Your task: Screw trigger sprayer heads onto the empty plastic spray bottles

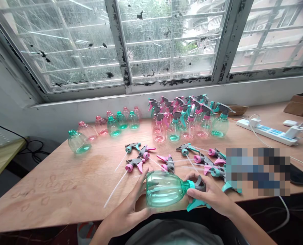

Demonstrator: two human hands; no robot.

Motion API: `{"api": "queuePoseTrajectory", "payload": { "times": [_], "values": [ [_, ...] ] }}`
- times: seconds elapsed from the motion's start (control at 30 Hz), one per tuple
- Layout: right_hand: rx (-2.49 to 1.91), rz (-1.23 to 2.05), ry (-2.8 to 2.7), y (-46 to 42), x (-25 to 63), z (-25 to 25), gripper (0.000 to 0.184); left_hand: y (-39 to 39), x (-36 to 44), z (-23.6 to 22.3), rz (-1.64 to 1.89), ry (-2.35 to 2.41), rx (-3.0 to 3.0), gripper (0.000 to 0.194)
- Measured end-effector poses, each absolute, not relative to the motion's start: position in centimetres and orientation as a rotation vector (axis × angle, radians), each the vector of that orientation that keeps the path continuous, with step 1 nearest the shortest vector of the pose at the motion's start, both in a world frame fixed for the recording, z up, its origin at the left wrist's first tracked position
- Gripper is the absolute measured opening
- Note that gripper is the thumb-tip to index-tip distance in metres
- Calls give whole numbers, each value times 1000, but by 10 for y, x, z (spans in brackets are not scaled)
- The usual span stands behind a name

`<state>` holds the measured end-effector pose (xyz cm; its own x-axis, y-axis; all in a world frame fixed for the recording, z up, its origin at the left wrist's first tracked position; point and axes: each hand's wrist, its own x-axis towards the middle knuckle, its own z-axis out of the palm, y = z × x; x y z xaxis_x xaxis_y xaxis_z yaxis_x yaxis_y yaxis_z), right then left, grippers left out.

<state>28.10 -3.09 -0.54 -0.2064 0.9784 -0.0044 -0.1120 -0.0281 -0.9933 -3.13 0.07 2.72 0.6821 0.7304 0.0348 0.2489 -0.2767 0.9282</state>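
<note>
A clear green spray bottle (pixel 164 189) lies sideways in front of me at the table's near edge, its base to the left. My left hand (pixel 131 207) cups the base, thumb below and fingers along the far side. My right hand (pixel 215 195) is closed round the turquoise collar and grey-and-turquoise spray head (pixel 198 183) at the bottle's neck. The head sits on the neck; how tightly I cannot tell. Just beyond lie several loose spray heads, among them a pink one (pixel 134 165) with its tube pointing toward me and a turquoise one (pixel 186 149).
Several bottles without heads, such as a green one (pixel 78 143), stand at the back left of the wooden table (pixel 51 183). Bottles with heads, including a pink one (pixel 159 131), crowd near the window. At right are a white power strip (pixel 267 131) with cables and a cardboard box (pixel 299 103).
</note>
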Motion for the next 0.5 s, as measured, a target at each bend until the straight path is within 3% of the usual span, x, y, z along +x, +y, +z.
{"api": "queuePoseTrajectory", "payload": {
  "times": [0.5],
  "values": [
    [-1021, 1428, -1271, -32, 279, -3, 37, 1, -31, 29, 546, 798, 1813, 96]
  ]
}}
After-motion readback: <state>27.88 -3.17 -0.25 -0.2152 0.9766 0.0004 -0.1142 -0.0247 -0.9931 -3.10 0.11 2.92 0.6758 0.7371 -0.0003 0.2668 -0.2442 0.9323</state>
